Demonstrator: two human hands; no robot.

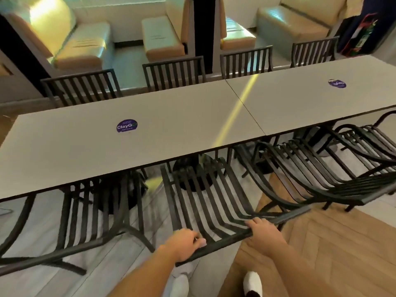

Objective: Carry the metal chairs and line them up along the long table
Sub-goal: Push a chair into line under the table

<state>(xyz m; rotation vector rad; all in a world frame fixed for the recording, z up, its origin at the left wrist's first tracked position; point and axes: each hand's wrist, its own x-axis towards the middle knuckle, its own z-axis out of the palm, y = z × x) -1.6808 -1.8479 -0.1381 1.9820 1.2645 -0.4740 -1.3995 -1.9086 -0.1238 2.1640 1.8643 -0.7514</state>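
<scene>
Both hands are gripping the slatted metal chair (205, 200) by its top rail, left hand (184, 243) and right hand (264, 231) curled round it, seat tucking under the long table (150, 133). I'm judging it rigid, heavy; the rail suits.

Four chairs (173, 71) line the table's (171, 116) far side; near side, a held chair (205, 198) sits between two others (90, 213).
</scene>
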